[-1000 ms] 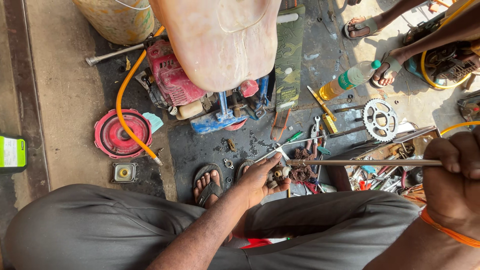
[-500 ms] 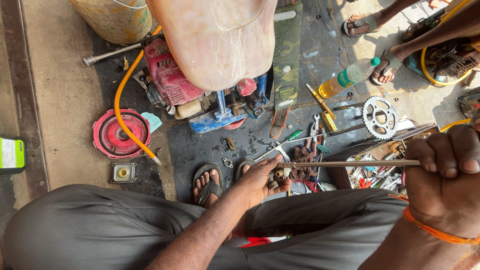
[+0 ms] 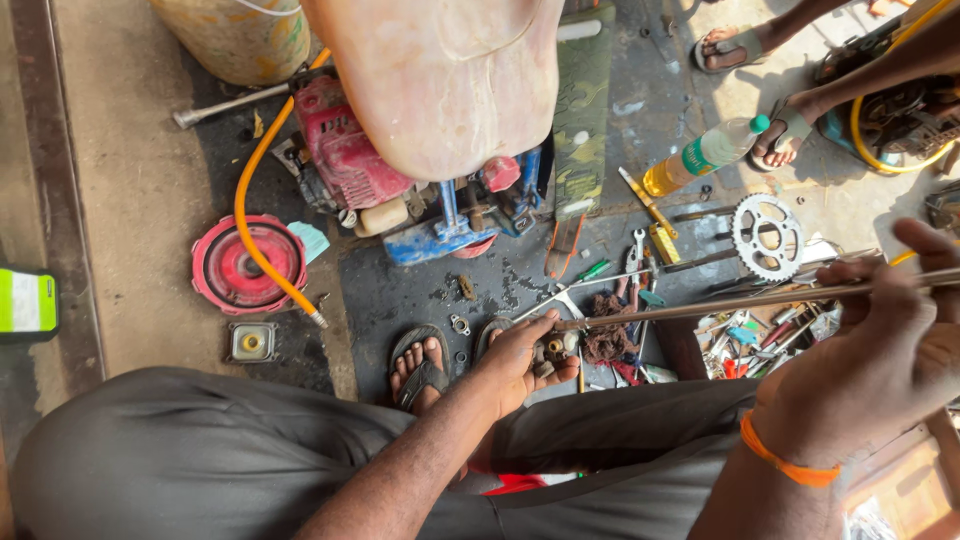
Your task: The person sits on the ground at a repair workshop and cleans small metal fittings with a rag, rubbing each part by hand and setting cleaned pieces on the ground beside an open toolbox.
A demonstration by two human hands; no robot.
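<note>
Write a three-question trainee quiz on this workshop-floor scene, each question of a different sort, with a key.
1. True or false: the right hand grips the long thin metal rod.
2. Multiple choice: the far end of that rod meets
A. the toothed silver sprocket wheel
B. the small brass-coloured fitting cupped in the left hand
C. the clear plastic bottle of yellow liquid
3. Fill in: the orange hose lies across the round ____ cover on the floor.

Key: 1 true; 2 B; 3 red.
</note>
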